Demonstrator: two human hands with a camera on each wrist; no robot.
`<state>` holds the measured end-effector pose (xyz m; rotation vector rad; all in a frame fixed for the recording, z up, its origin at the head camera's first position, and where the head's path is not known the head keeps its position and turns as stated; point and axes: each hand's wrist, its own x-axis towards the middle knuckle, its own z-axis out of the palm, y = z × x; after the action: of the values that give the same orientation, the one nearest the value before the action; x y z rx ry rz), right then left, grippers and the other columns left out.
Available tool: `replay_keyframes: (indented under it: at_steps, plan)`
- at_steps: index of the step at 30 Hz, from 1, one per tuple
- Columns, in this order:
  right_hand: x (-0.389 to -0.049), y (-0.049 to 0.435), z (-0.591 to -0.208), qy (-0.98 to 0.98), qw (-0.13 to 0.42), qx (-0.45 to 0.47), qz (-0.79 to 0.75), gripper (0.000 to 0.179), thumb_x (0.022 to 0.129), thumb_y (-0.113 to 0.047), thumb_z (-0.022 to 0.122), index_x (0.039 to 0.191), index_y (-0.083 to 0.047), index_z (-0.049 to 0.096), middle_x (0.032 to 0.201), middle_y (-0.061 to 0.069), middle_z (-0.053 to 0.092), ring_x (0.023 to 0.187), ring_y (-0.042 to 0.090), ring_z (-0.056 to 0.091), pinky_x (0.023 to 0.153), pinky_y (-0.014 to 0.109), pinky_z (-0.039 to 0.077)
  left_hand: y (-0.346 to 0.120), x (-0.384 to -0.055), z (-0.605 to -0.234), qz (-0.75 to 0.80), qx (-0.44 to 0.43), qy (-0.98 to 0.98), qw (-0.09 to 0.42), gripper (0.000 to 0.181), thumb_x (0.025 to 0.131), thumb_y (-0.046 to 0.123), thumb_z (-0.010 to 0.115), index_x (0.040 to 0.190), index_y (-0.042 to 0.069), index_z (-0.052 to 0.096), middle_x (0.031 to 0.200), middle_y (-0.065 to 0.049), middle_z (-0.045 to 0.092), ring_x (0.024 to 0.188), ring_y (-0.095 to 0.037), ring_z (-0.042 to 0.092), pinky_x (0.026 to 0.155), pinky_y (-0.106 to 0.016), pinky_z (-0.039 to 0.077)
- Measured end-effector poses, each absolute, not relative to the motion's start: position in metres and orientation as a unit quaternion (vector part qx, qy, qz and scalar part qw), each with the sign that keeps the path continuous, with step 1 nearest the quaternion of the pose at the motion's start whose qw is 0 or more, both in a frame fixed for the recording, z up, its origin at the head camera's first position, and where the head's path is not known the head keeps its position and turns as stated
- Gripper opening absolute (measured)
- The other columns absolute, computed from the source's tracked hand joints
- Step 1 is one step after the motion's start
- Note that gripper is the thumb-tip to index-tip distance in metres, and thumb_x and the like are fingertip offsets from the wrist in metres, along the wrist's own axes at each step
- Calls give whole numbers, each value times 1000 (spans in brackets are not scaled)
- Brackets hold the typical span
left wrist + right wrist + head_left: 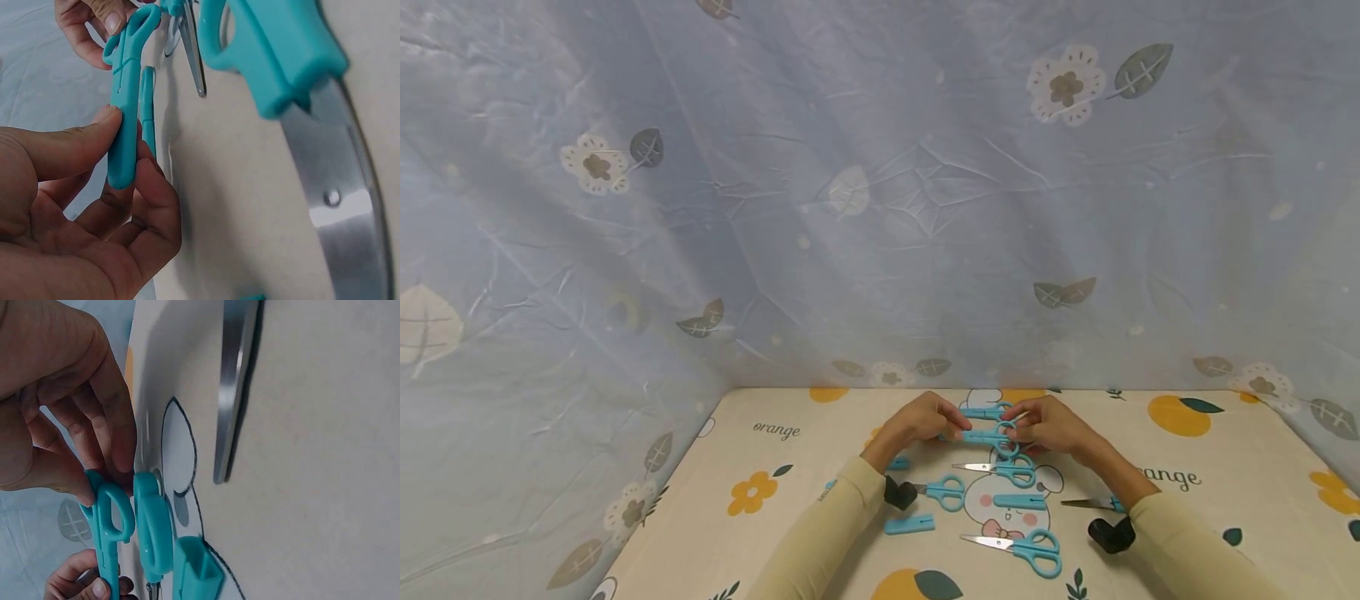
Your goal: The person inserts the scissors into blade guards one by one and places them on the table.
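Note:
Both hands hold one pair of small turquoise scissors (pixel 992 437) above the back part of the table, its blades hidden inside a turquoise cap (pixel 125 147). My left hand (pixel 927 418) pinches the cap near its closed end between thumb and fingers. At the other end, my right hand (pixel 1047 423) grips the finger loops (pixel 115 515). Just behind lies another capped pair of scissors (pixel 983 412). Nearer than the hands is an uncapped pair of scissors (pixel 1017 470), blades pointing left.
More bare scissors lie about: one pair (pixel 946 492) by the left forearm, another (pixel 1036 552) in front, a third (pixel 1086 503) partly behind the right sleeve. Loose turquoise caps (pixel 1020 502) are scattered among them. A patterned cloth (pixel 820 542) covers the table, and a curtain (pixel 880 208) hangs behind.

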<state>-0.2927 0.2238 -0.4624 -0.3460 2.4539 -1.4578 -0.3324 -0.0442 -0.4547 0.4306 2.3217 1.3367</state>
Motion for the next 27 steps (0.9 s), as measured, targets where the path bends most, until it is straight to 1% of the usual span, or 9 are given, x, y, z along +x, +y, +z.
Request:
replay_keyframes:
  at_steps: [5, 11, 13, 16, 20, 24, 27]
  plan:
    - [-296, 219, -467, 855, 123, -98, -494, 34, 99, -13, 77, 126, 6, 72, 101, 13, 80, 83, 18, 74, 71, 36, 64, -47, -335, -456, 472, 149, 846, 197, 18, 89, -6, 78, 102, 4, 85, 99, -7, 82, 78, -11, 62, 68, -29, 54]
    - [-298, 215, -469, 856, 118, -100, -494, 34, 98, -11, 77, 125, 8, 71, 103, 15, 79, 84, 19, 75, 70, 34, 62, -52, -336, -457, 470, 132, 852, 190, 18, 89, -6, 78, 101, 5, 85, 100, -4, 80, 81, -11, 61, 73, -27, 52]
    - [-297, 215, -469, 855, 120, -101, -495, 33, 99, -11, 77, 125, 8, 71, 104, 15, 79, 85, 20, 75, 70, 34, 62, -55, -334, -457, 467, 131, 854, 186, 18, 89, -6, 77, 101, 4, 85, 104, -3, 80, 81, -12, 59, 74, -27, 51]
    - [-295, 217, -467, 857, 120, -101, -491, 33, 98, -11, 76, 125, 7, 72, 107, 15, 79, 88, 20, 75, 72, 33, 63, -57, -333, -457, 467, 132, 855, 182, 17, 90, -7, 75, 101, 2, 84, 107, -4, 79, 79, -13, 56, 71, -27, 49]
    - [-293, 221, -465, 862, 118, -102, -482, 32, 99, -11, 76, 125, 8, 72, 111, 17, 79, 93, 21, 76, 77, 34, 64, -60, -332, -458, 477, 132, 850, 182, 16, 91, -8, 73, 101, -1, 83, 107, -6, 79, 76, -14, 54, 69, -28, 49]
    - [-290, 226, -464, 866, 118, -99, -476, 32, 100, -12, 75, 124, 7, 72, 110, 16, 79, 93, 22, 77, 79, 36, 65, -62, -330, -459, 487, 126, 845, 184, 15, 91, -9, 73, 100, -2, 82, 106, -8, 77, 77, -16, 54, 71, -30, 49]
    - [-287, 230, -464, 871, 117, -98, -467, 33, 100, -14, 75, 125, 7, 72, 110, 15, 79, 95, 22, 76, 79, 37, 64, -64, -327, -458, 485, 124, 846, 184, 14, 91, -8, 73, 100, -1, 82, 108, -9, 77, 82, -18, 56, 75, -33, 53]
